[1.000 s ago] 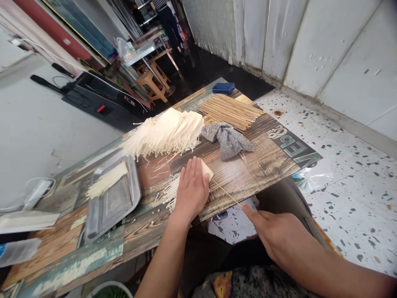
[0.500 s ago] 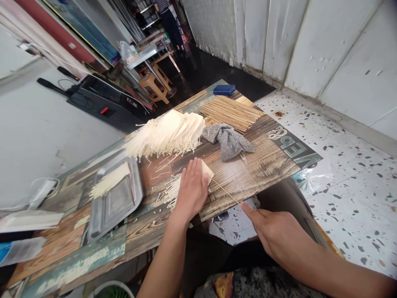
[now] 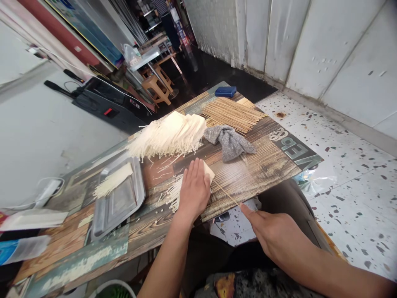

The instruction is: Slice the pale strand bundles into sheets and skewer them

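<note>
My left hand (image 3: 195, 186) lies flat, fingers stretched out, on a bunch of enoki mushrooms (image 3: 175, 193) on the table. The bunch's pale cut base (image 3: 209, 170) sticks out past my fingers. Held in the closed fingers of my right hand (image 3: 273, 229) is a thin wooden skewer (image 3: 227, 193), whose far end meets that base. How deep the tip sits is hidden. Beyond my left hand is a big heap of enoki mushrooms (image 3: 170, 132). A metal tray (image 3: 119, 207) on the left carries one flat enoki bunch (image 3: 114, 180) with a skewer beside it.
Many bamboo skewers (image 3: 234, 112) lie at the far end of the wood-patterned table (image 3: 263, 165), near a blue box (image 3: 225, 91). A grey cloth (image 3: 231, 142) lies closer. Loose mushroom bits are scattered about. A person (image 3: 167, 25) stands in the background.
My right hand has come very slightly nearer the mushroom base, and a little less of the skewer shows. My left hand stays flat on the bunch. The whole view has shifted slightly.
</note>
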`<state>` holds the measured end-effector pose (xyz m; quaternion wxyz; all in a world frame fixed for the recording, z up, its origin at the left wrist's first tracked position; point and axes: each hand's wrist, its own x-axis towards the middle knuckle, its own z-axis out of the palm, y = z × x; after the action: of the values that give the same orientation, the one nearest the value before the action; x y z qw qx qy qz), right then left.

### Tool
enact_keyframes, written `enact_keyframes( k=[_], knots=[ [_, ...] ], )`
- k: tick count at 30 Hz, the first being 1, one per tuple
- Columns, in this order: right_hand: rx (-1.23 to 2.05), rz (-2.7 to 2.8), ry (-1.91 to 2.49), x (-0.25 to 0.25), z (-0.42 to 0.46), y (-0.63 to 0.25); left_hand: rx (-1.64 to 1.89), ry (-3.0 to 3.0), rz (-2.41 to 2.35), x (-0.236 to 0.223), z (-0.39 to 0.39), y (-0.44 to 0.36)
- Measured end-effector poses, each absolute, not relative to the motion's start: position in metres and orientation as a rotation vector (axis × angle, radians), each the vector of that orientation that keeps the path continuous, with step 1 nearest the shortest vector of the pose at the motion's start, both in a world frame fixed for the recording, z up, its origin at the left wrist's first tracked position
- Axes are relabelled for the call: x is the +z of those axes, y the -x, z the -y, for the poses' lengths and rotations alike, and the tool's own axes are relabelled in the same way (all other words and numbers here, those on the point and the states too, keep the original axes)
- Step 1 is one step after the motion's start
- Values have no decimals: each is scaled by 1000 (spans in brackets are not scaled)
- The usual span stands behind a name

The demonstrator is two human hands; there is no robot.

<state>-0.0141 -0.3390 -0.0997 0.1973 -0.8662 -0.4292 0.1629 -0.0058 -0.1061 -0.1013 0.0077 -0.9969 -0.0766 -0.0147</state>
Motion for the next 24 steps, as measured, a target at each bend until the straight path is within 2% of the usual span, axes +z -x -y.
enact_keyframes(
  k=[5,12,18,24],
  knots=[
    [533,1278,2433,-91,332,12,-40,3139,234,-100,107,6],
    [305,1285,2458,-98,326,12,-67,3208,211,-101,103,7],
    [165,1269,2444,-108,331,14,-265,3064,186,-85,114,26],
    [161,1278,2437,-106,332,15,-110,3078,97,-94,120,34]
  ],
)
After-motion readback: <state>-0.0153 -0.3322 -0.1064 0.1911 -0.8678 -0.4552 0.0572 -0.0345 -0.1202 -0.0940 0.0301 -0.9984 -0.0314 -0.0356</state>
